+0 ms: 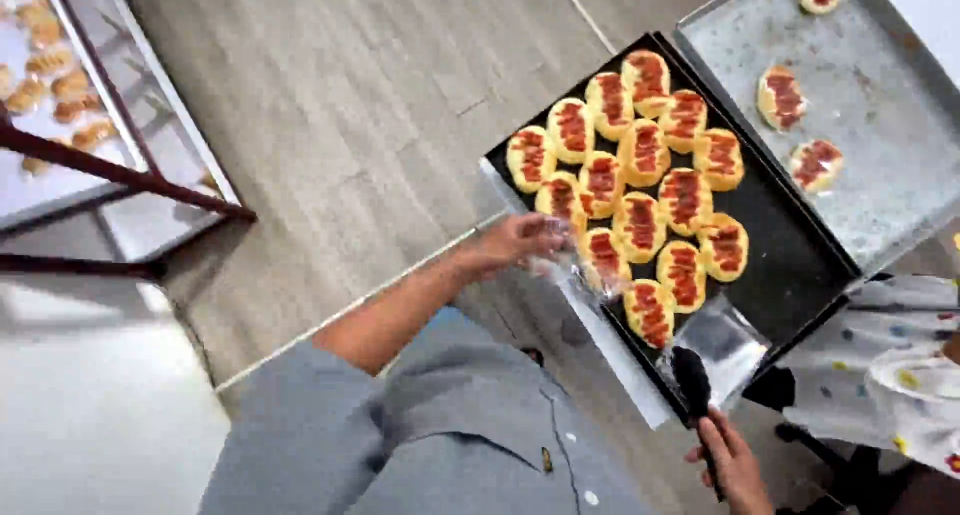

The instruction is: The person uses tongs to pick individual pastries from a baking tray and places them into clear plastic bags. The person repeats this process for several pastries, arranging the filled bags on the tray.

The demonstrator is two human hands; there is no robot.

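Observation:
My left hand (520,240) reaches over the near edge of a black baking tray (795,270) and grips a clear plastic bag (585,275) next to the buns. Several round golden buns with red striped topping (640,220) lie close together on that tray. My right hand (732,463) holds the black handle of a flat tool (692,380). Its shiny blade (722,340) rests on the bare corner of the black tray, just below the nearest bun (650,313).
A silver tray (880,190) beside the black one carries three of the same buns (783,97). A person in spotted white clothing (890,360) stands at the right. At the left a dark-framed rack (120,175) holds trays of pastries (60,85). Grey wood-look floor lies beneath.

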